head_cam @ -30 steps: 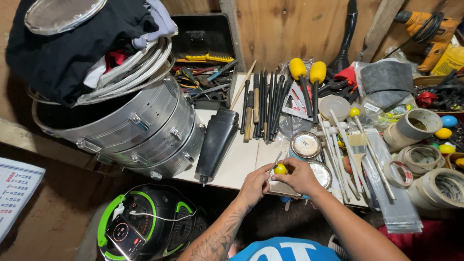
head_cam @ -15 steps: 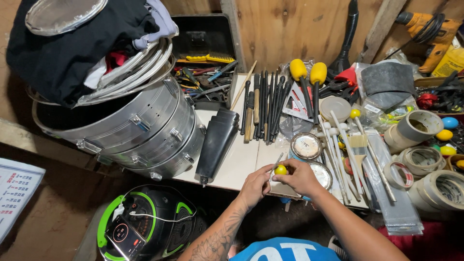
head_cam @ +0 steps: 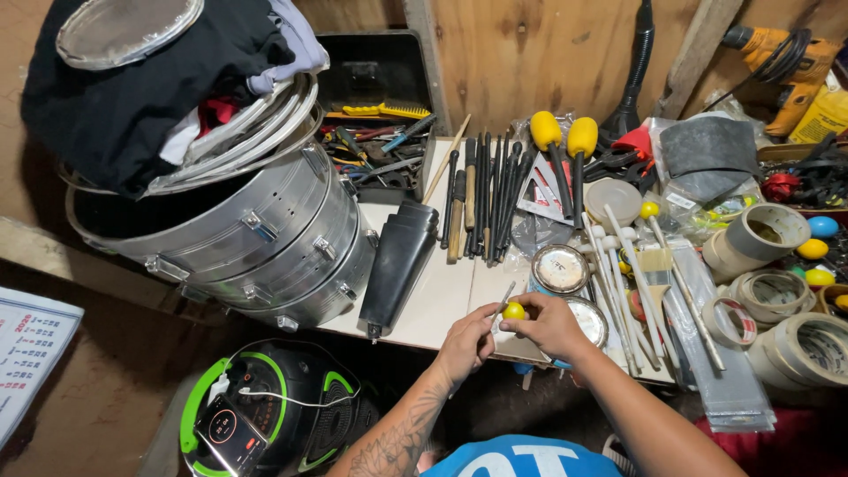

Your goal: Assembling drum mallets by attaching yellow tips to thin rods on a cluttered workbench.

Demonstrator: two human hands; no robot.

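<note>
Both my hands meet at the front edge of the white tabletop. My left hand pinches a thin stick that ends in a small yellow ball. My right hand closes its fingers around the same yellow ball from the right. Just behind my hands lie two round metal tins. A black cowbell lies to the left of my hands.
Stacked metal drum shells with dark cloth on top fill the left. Black sticks, two yellow-headed mallets, white sticks, a brush and tape rolls crowd the table. An open toolbox stands behind. A black-and-green speaker sits below.
</note>
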